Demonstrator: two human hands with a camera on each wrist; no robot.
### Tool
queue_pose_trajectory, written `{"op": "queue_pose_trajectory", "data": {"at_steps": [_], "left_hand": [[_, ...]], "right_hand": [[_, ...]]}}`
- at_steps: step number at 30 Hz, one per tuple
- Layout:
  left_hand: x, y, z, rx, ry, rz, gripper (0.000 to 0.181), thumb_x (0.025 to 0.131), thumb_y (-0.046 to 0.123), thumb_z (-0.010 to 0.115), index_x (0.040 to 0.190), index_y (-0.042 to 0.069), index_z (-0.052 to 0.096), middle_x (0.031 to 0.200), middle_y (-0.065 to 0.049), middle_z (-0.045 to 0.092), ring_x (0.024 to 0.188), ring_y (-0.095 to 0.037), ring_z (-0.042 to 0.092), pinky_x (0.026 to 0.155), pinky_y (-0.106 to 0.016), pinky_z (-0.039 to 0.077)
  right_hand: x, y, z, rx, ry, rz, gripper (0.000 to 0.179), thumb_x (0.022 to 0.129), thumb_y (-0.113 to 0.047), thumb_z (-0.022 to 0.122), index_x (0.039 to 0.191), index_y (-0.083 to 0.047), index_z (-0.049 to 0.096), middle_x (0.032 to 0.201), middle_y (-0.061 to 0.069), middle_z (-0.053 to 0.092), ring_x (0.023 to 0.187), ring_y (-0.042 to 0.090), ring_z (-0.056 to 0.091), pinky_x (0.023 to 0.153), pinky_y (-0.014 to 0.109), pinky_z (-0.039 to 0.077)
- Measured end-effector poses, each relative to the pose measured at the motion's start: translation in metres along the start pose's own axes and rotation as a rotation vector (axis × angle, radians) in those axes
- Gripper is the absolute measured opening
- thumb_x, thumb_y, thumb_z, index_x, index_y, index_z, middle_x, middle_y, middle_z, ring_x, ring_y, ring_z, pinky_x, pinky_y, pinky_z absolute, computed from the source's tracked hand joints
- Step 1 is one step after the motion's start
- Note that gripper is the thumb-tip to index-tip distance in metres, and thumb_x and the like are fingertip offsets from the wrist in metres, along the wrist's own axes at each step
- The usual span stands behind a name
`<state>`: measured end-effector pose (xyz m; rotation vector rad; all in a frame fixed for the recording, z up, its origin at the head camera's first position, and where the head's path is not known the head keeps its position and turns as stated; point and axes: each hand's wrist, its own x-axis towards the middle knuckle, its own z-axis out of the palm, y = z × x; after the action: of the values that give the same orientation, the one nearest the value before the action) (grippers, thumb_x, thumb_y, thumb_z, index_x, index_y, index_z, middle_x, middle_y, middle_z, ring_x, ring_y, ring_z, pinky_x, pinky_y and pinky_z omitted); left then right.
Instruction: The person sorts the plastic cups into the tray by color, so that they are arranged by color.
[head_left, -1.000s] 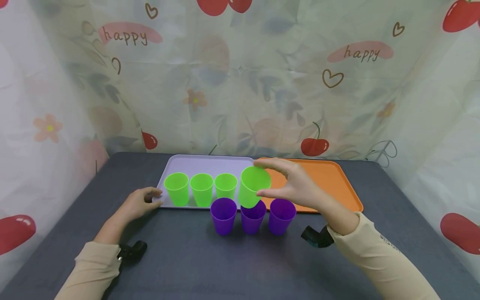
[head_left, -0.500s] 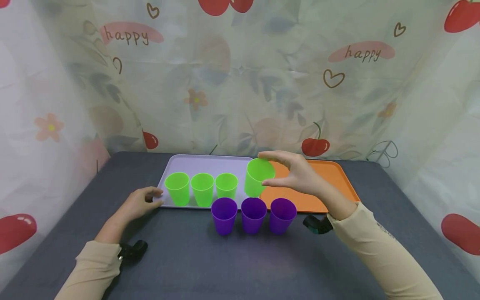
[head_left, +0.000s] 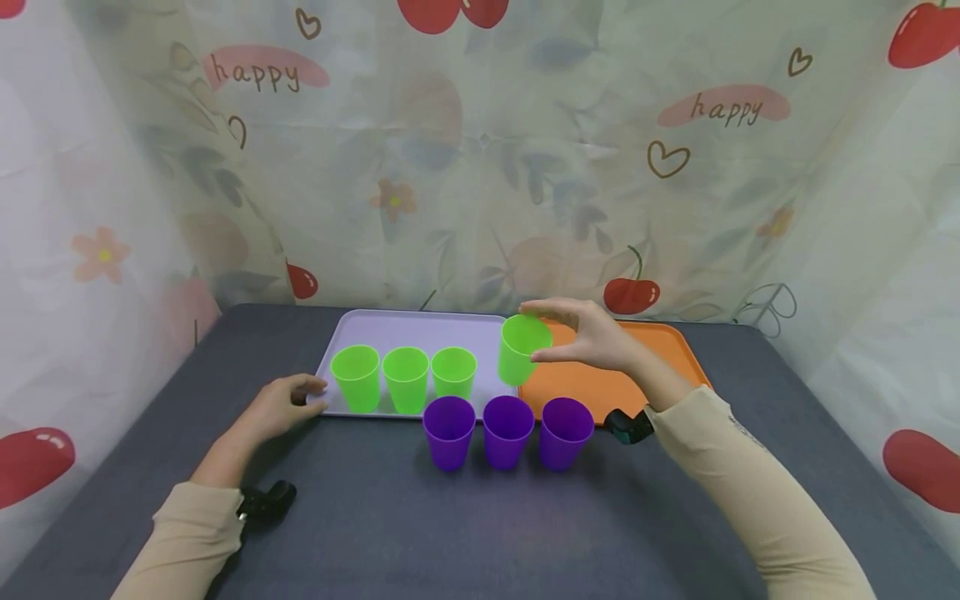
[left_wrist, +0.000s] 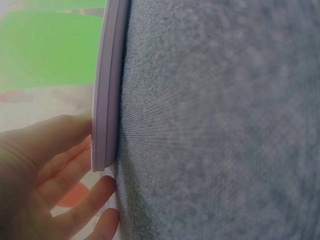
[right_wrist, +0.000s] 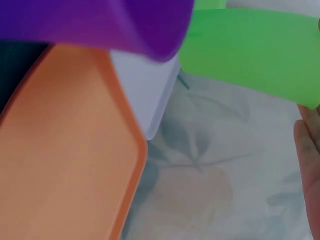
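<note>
My right hand (head_left: 588, 337) grips a bright green cup (head_left: 519, 354) from its right side, thumb in front and fingers at the far rim. That cup is upright or slightly tilted, above where the lavender tray (head_left: 420, 327) and the orange tray (head_left: 600, 387) meet; in the right wrist view the green cup (right_wrist: 255, 52) is apart from both trays. Three more green cups (head_left: 407, 379) stand in a row on the lavender tray. At that tray's front left corner, my left hand (head_left: 279, 404) holds the rim (left_wrist: 105, 100) between thumb and fingers.
Three purple cups (head_left: 507, 433) stand upright in a row on the dark cloth-covered table (head_left: 450, 533), just in front of the trays. A patterned curtain (head_left: 480, 208) hangs behind the table and along its sides. A cable (head_left: 768, 304) lies at the back right.
The green cup in my right hand has moved back and slightly right, away from the purple cups it overlapped in view. My left hand stays at the tray corner.
</note>
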<state>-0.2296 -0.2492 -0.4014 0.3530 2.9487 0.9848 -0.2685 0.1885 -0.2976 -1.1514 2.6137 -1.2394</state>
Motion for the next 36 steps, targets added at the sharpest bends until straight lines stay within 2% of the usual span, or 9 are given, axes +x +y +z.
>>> {"op": "queue_pose_trajectory", "data": {"at_steps": [8,17,23,29,36], "left_hand": [[0.0,0.001,0.0,0.002,-0.008,-0.009,0.037,0.087,0.017,0.064,0.115,-0.006,0.059,0.114,-0.026,0.062,0.104,-0.042,0.058,0.088,-0.052,0.047],[0.0,0.001,0.001,0.005,-0.013,-0.015,0.038,0.087,0.017,0.064,0.116,-0.006,0.059,0.114,-0.026,0.062,0.105,-0.043,0.058,0.088,-0.052,0.047],[0.0,0.001,0.0,0.008,-0.021,-0.02,0.038,0.087,0.019,0.064,0.117,-0.006,0.059,0.115,-0.026,0.062,0.105,-0.043,0.057,0.088,-0.052,0.047],[0.002,0.0,0.001,0.019,-0.012,-0.033,0.037,0.087,0.018,0.063,0.116,-0.005,0.059,0.115,-0.026,0.062,0.105,-0.042,0.058,0.088,-0.052,0.047],[0.0,0.002,0.0,0.017,-0.01,-0.038,0.037,0.087,0.018,0.064,0.116,-0.005,0.059,0.115,-0.026,0.062,0.106,-0.043,0.058,0.088,-0.052,0.046]], "right_hand": [[0.007,0.018,0.003,0.064,-0.037,0.022,0.064,0.074,-0.013,0.078,0.131,-0.002,0.052,0.134,0.019,0.054,0.131,0.03,0.045,0.11,0.044,0.033],[0.014,0.035,0.01,0.089,-0.087,0.054,0.062,0.075,-0.014,0.077,0.131,-0.003,0.052,0.134,0.017,0.054,0.132,0.03,0.044,0.111,0.044,0.032],[0.019,0.043,0.016,0.13,-0.119,0.051,0.063,0.075,-0.012,0.077,0.131,0.002,0.05,0.134,0.02,0.053,0.131,0.03,0.044,0.111,0.044,0.032],[0.021,0.044,0.022,0.162,-0.147,0.069,0.062,0.074,-0.012,0.078,0.13,0.0,0.052,0.132,0.015,0.056,0.131,0.027,0.046,0.111,0.04,0.033],[0.023,0.045,0.028,0.19,-0.181,0.074,0.063,0.074,-0.012,0.078,0.13,0.0,0.052,0.131,0.016,0.056,0.128,0.027,0.049,0.11,0.037,0.034]]}}
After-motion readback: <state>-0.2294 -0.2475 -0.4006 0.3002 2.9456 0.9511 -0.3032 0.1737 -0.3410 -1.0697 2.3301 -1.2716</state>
